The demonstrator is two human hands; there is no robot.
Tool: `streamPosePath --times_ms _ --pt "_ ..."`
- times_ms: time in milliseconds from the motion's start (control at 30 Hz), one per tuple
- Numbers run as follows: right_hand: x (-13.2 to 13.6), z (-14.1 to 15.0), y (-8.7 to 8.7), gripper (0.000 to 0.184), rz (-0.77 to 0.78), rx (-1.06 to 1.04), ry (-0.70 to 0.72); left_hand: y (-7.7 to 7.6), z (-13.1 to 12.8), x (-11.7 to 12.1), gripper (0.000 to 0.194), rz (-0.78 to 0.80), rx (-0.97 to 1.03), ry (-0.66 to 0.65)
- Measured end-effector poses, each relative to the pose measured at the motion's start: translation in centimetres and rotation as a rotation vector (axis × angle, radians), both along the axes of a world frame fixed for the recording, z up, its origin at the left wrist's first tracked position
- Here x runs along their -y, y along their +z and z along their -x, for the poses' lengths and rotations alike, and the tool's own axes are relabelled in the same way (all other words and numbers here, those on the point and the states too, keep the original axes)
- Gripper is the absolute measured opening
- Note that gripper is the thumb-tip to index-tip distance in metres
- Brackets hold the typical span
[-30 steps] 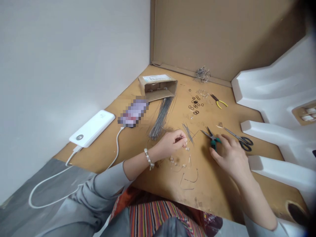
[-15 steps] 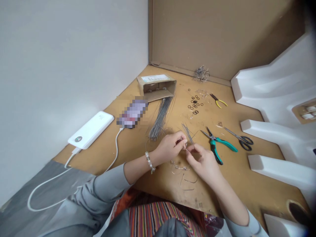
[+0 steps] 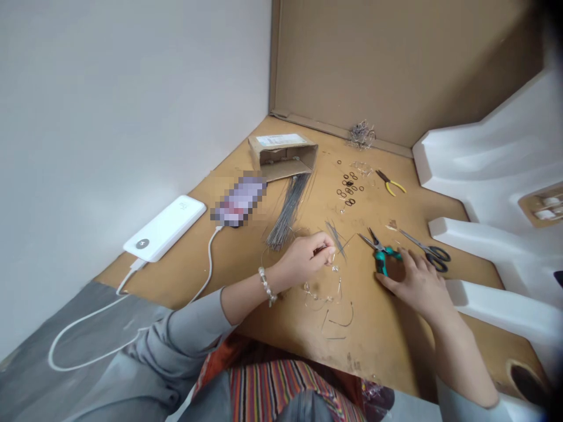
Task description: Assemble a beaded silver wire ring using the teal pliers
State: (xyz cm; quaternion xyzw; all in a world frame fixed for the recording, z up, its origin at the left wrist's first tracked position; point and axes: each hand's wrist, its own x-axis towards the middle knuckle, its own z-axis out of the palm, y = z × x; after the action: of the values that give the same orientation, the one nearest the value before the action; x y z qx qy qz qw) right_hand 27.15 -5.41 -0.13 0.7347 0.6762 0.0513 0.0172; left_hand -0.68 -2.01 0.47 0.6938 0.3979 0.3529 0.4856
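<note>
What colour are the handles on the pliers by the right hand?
Teal green. The handles show best in the head view, the only one.

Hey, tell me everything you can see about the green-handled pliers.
The pliers have slender, pointed grey jaws that look like metal, and green handles with dark patches, perhaps plastic or rubber. They lie on the tan table, jaws parted and pointing away from the person and to the left, handles spread. The person's right hand is at the handles, thumb by one and fingers by the other, covering part of them; how firmly it touches them can't be told. Scissors lie to their right.
</note>
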Motion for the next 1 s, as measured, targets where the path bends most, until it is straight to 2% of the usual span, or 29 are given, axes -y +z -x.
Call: streamPosePath --times_ms 100,233,367,433,533,600,667,833,1000 --pt "0.2 -0.4 -0.3 0.077 0.080 0.088 -0.001 0.0 -0.1 0.0 0.015 0.036 0.074 -0.016" --pt "0.1 1.2 0.0 0.053 0.078 0.196 0.028 -0.3 -0.1 -0.1 0.015 0.058 0.109 -0.033" --pt "-0.2 1.4 0.4 0.036 0.077 0.099 -0.053 -0.4 0.1 -0.3 0.016 0.021 0.032 -0.034" --pt "0.1 1.1 1.0 0.035 0.122 -0.058 -0.024 -0.3 0.2 -0.4 0.016 -0.016 -0.008 -0.028" --pt "1.1 0.9 2.4 0.037 0.236 -0.351 0.199 -0.2 0.4 -0.6 0.016 -0.067 -0.030 -0.015" --pt "1.9 1.3 3.2 0.039 0.269 -0.424 0.326 -0.2 0.5 -0.7 0.016 -0.084 -0.022 -0.012" --pt "2.4 2.0 3.8 0.039 0.270 -0.411 0.371 -0.1 0.6 -0.7 0.015 -0.093 -0.016 -0.021" --pt "2.5 3.5 4.5 0.041 0.284 -0.279 0.377 0.2 0.7 -0.6 0.013 -0.134 -0.087 -0.043" --pt "2.6 3.9 5.2 0.042 0.253 -0.205 0.407 0.5 0.8 -0.6 0.014 -0.192 -0.145 -0.038"
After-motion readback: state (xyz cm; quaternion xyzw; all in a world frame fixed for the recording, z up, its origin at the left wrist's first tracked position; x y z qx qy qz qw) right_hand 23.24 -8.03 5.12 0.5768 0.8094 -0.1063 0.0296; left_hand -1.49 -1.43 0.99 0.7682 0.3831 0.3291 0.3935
